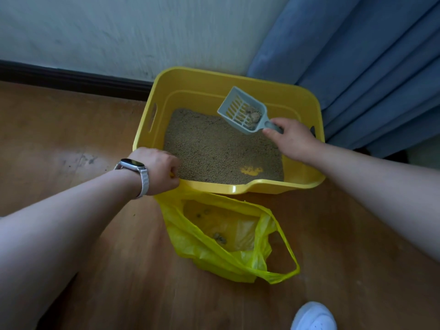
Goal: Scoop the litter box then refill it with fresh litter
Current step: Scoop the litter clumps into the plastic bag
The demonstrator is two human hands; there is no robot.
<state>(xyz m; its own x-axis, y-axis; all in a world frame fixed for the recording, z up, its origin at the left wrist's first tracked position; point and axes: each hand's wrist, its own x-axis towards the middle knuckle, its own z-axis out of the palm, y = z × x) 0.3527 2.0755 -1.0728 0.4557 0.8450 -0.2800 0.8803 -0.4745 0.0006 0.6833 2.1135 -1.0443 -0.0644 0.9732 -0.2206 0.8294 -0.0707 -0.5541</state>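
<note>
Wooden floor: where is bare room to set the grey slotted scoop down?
Bare wooden floor lies left of the yellow plastic litter box, up to the dark skirting, and right of the yellow plastic bag, beyond the white shoe. Crowded: bag against the box front; blue curtain at its right side.

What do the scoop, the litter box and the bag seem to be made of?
The scoop: rigid matte grey plastic, apparently, with moulded slots. The litter box: hard glossy yellow plastic, smooth moulded rim. The bag: probably thin plastic film, translucent and crinkled.

Dim, soft daylight (wide-angle warped edges)
</note>
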